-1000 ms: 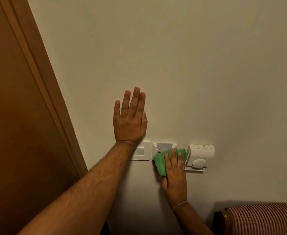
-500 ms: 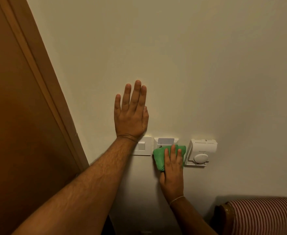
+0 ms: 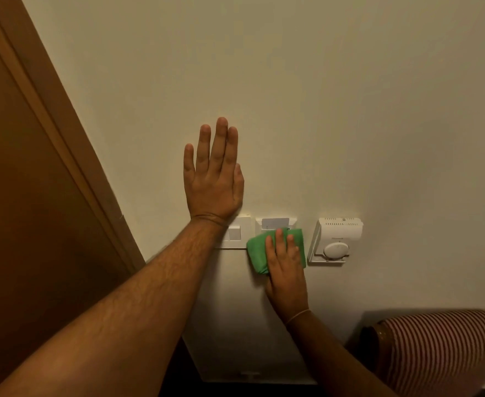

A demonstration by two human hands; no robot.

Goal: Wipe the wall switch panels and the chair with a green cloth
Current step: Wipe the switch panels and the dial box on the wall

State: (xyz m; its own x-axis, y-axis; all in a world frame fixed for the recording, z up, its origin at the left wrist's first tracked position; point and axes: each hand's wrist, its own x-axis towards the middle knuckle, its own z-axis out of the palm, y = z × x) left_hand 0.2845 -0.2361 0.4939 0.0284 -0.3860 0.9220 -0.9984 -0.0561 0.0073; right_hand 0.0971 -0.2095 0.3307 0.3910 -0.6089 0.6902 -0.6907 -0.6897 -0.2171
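Observation:
My right hand (image 3: 285, 267) presses a folded green cloth (image 3: 259, 250) flat against the lower half of the middle wall panel (image 3: 275, 223), a white key-card holder with a card in its slot. Left of it is a white light switch panel (image 3: 237, 233), partly covered by my left wrist. My left hand (image 3: 214, 176) lies flat on the bare wall above that switch, fingers straight and holding nothing. The chair (image 3: 441, 348), with red and white striped upholstery, shows at the bottom right.
A white thermostat (image 3: 335, 239) with a round dial hangs on the wall right of the cloth. A brown wooden door and frame (image 3: 49, 138) fill the left side. The cream wall (image 3: 321, 96) is bare above.
The right hand and cloth have slid slightly down and left on the card-holder panel, uncovering more of its top. The left hand stays flat on the wall.

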